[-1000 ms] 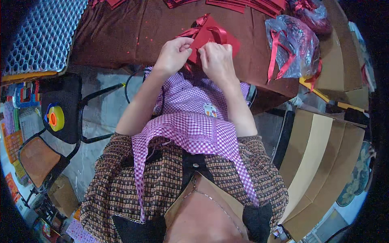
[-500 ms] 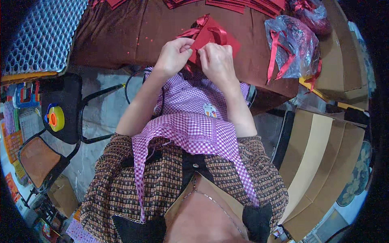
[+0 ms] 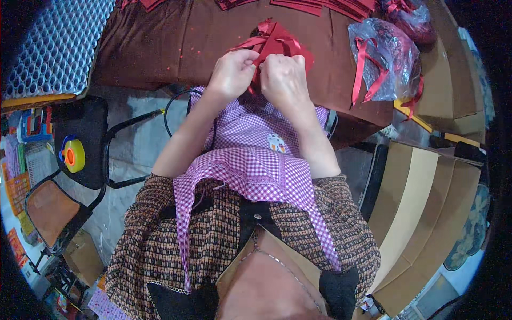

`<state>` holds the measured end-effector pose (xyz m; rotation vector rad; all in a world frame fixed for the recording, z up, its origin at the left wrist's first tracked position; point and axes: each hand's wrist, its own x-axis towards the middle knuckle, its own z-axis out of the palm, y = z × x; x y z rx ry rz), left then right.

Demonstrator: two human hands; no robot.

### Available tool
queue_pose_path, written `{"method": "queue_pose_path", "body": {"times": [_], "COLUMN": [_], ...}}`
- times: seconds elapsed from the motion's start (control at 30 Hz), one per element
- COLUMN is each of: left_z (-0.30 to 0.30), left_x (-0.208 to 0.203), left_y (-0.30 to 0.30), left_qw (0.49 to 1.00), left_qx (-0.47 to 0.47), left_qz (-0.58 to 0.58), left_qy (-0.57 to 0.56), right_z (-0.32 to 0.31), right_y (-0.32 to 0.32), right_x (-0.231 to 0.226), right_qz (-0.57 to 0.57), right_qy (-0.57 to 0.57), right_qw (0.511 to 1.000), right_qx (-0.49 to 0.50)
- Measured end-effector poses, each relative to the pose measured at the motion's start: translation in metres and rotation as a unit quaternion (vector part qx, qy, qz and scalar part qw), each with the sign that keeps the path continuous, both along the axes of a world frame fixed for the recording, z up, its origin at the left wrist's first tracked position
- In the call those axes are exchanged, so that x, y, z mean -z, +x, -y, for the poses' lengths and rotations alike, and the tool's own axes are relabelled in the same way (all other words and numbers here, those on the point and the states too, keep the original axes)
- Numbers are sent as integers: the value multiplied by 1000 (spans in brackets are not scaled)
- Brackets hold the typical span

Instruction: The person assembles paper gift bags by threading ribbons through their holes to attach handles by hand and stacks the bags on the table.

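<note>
A flat, stiff red paper piece (image 3: 302,52) with glossy red ribbon (image 3: 256,41) looped over it is held at the near edge of the brown-covered table. At its left edge, my left hand (image 3: 229,74) is closed, with thumb and forefinger pinched together. My right hand (image 3: 285,77) is curled into a fist against the paper's near side, knuckles up, its fingertips hidden. Both hands are close together, and a bit of red shows below and between them. Exactly what lies between the fingertips is too small to make out.
Stacks of red paper pieces (image 3: 346,8) lie along the table's far side. A clear plastic bag (image 3: 394,58) with red ribbons sits at right, beside cardboard boxes (image 3: 450,80). A tray of round metallic pieces (image 3: 58,48) is at left, above a black chair (image 3: 80,122) holding a tape roll (image 3: 74,156).
The red paper has tilted and turned slightly, showing less of its right side. My right hand has moved up a little and rolled so its knuckles face up; my left has barely shifted.
</note>
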<state>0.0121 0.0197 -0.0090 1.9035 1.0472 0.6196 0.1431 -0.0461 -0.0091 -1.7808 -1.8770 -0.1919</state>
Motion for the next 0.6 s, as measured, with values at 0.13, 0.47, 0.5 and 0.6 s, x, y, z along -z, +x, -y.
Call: {"method": "queue_pose_path", "body": {"times": [0.13, 0.47, 0.5, 0.6], "left_z": [2, -3, -5, -7], "left_x": [4, -8, -9, -15], "left_y": [4, -2, -2, -4], "left_qw": [994, 999, 999, 997], "left_qx": [20, 36, 49, 70], "left_qz": [-5, 28, 20, 10], "left_qy": [103, -23, 2, 36], "right_z": [-1, -1, -3, -5], "right_y": [0, 38, 38, 44], "right_x": [-1, -45, -47, -48], "right_qz": [-26, 16, 58, 86], "right_qy": [-10, 68, 55, 23], "right_qw": [1000, 995, 992, 986], "right_qx": [7, -65, -95, -138]}}
